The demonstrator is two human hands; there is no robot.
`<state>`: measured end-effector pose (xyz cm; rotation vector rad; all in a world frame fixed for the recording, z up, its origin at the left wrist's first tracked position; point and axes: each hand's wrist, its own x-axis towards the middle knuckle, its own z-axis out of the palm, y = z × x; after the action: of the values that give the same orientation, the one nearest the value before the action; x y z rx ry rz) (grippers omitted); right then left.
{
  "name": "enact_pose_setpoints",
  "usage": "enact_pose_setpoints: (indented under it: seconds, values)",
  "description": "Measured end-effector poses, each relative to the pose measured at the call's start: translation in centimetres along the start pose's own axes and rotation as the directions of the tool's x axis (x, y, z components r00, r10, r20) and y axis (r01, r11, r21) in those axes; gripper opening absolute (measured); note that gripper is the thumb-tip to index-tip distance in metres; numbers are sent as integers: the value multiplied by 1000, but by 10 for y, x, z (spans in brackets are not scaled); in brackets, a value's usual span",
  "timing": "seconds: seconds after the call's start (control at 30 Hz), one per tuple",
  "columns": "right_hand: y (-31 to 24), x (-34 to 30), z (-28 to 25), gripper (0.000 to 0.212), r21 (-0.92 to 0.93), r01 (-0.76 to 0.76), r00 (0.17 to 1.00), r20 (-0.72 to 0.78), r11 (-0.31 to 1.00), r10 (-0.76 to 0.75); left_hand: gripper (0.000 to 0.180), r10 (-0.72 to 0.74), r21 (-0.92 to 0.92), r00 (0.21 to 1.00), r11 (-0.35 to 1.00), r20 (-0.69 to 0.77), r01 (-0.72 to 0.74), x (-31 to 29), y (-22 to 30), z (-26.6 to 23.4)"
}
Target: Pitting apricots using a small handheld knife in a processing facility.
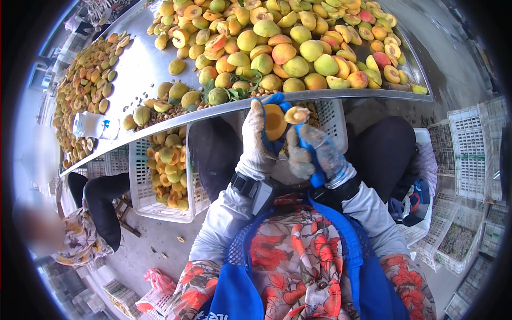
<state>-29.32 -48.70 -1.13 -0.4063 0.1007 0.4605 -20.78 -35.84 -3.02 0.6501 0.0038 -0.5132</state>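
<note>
My left hand [254,137], in a pale glove with blue on the fingers, is closed around a halved yellow peach [275,122], its hollowed cut face turned up. Just to its right, my right hand [329,152], in a stained glove, grips a blue-handled tool [317,172]. At that tool's upper end sits a ragged, brownish-yellow lump [296,114], perhaps a pit with flesh; the working tip is hidden. Both hands are just below the front edge of a metal table [143,63], above a white crate [337,125] between my knees.
Whole and halved peaches [298,36] are heaped on the tabletop, with leaves and loose pits [173,113] along its edge. A crate of peach halves [133,181] stands left of my knee. Another person's legs [104,205] are farther left. Stacked white crates [469,144] rise at the right.
</note>
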Motion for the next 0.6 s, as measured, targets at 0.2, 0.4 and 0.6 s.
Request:
enact_pose_setpoints:
  seconds: [0.2, 0.4, 0.6]
  values:
    - [-18, 6, -33, 34, -954, -244, 857, -296, 173, -422, 55, 235, -23, 972, 972, -21, -236, -19, 52, -32]
    - [-15, 14, -88, 35, -849, -484, 871, -446, -213, -204, 39, 649, 762, 724, 586, -235, -278, -111, 161, -136]
    - [7, 18, -110, 37, -946, -309, 908, -261, -102, -327, 43, 679, 814, 647, -561, 347, 152, -95, 231, -138]
